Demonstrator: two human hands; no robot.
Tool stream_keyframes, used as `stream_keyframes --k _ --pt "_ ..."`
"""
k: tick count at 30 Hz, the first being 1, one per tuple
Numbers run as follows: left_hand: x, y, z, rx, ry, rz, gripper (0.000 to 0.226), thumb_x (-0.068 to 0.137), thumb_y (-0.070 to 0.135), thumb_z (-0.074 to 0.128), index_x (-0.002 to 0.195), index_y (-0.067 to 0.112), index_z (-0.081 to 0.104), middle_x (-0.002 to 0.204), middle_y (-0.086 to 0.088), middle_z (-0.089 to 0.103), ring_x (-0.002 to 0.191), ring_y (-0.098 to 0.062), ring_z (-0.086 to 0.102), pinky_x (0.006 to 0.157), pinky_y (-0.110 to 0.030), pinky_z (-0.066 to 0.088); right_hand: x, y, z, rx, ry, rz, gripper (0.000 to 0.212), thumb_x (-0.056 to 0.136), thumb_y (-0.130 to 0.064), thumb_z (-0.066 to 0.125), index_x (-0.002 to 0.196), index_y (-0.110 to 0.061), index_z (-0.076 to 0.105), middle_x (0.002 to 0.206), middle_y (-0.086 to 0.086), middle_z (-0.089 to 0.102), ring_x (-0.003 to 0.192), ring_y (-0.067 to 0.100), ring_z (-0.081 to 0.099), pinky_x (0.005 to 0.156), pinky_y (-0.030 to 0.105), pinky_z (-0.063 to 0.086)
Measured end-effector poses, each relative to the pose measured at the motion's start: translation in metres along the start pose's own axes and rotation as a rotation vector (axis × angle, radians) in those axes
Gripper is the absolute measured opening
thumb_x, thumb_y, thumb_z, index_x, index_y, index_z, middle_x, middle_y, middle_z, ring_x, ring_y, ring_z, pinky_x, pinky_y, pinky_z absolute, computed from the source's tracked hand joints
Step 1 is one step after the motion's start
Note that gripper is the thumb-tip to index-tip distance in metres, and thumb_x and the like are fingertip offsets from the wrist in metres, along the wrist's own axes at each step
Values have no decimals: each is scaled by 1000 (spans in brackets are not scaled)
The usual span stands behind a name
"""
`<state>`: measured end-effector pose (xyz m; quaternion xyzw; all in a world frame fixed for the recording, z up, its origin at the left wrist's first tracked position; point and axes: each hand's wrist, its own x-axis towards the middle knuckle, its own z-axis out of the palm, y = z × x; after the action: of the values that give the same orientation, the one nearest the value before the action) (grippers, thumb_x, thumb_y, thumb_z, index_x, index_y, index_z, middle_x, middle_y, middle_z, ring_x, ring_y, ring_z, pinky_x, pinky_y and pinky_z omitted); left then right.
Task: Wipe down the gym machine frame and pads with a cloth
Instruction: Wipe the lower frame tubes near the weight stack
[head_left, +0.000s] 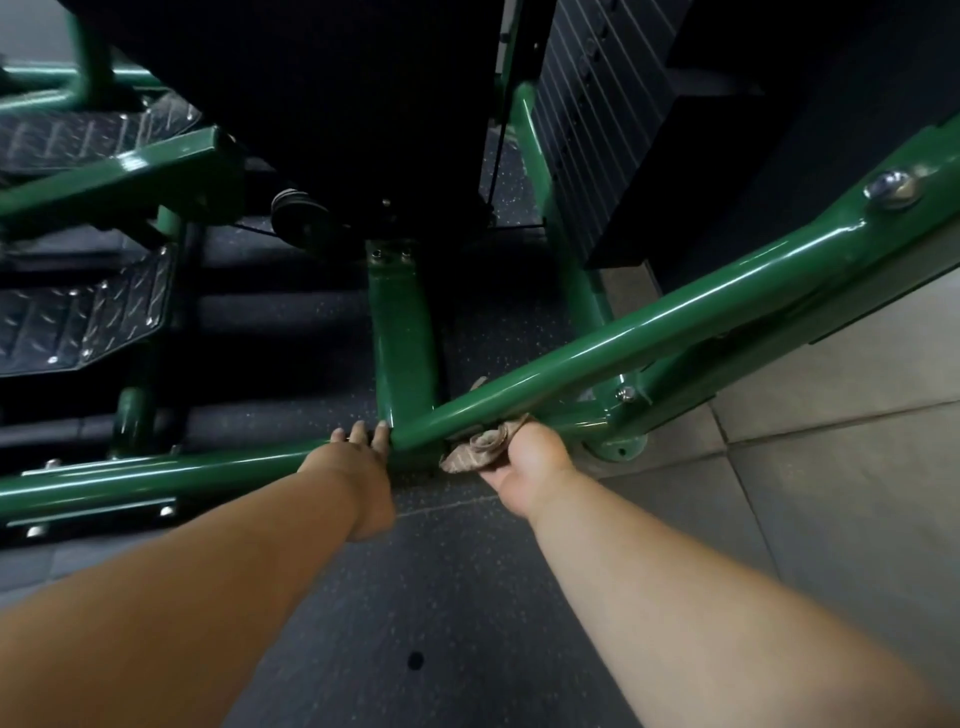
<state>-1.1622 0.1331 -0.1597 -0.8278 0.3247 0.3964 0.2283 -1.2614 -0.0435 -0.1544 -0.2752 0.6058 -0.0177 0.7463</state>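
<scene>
— While the right hand (524, 457) has the cloth (480, 446) bunched in its curled fingers, how far along would you say the wipe-down is?

— Hard to judge from one look. The cloth sits low down, pressed under the slanting green tube (649, 338) right at the joint where it meets the floor bar (156, 480). I'd guess the lower frame is being done now; the dark pad (311, 104) above and the tread plates (83, 322) show no sign either way.

— And the left hand (363, 447)?

— It rests on the floor bar just beside that joint, fingers reaching over the far side; I can't tell how tightly they curl. It has no cloth.

— How does the frame look?

— Glossy green paint, bright highlights along the tubes, chrome bolts (891, 187). The cloth is a crumpled tan rag with a faint pattern.
</scene>
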Motion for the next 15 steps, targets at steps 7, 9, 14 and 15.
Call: stream_keyframes --k 7,9,14,15 --pt "8 -5 6 7 16 17 105 89 30 49 159 14 -29 174 -14 -18 162 -38 -1 123 -54 33 -49 -84 -44 371 -105 -188 31 103 -13 37 94 -21 66 104 3 69 67 14 50 44 23 34" --pt "10 -4 9 2 35 16 106 89 31 49 158 13 -29 174 -15 -17 161 -40 -1 123 -54 34 -70 -104 -56 471 -128 -237 30 103 -20 40 92 -23 67 102 1 68 69 15 51 48 23 34" --pt "5 -5 14 -39 61 16 104 89 28 47 155 12 -32 173 -16 -20 161 -41 -3 125 -52 32 -105 -122 -80 555 -167 -338 45 105 -21 36 134 -15 69 132 12 72 122 25 66 103 37 49" --pt "3 -5 14 -33 59 16 104 89 28 46 155 12 -33 173 -16 -20 161 -41 -3 125 -52 31 -111 -122 -81 550 -187 -358 46 104 -21 34 134 -11 68 130 14 72 123 29 66 104 42 50"
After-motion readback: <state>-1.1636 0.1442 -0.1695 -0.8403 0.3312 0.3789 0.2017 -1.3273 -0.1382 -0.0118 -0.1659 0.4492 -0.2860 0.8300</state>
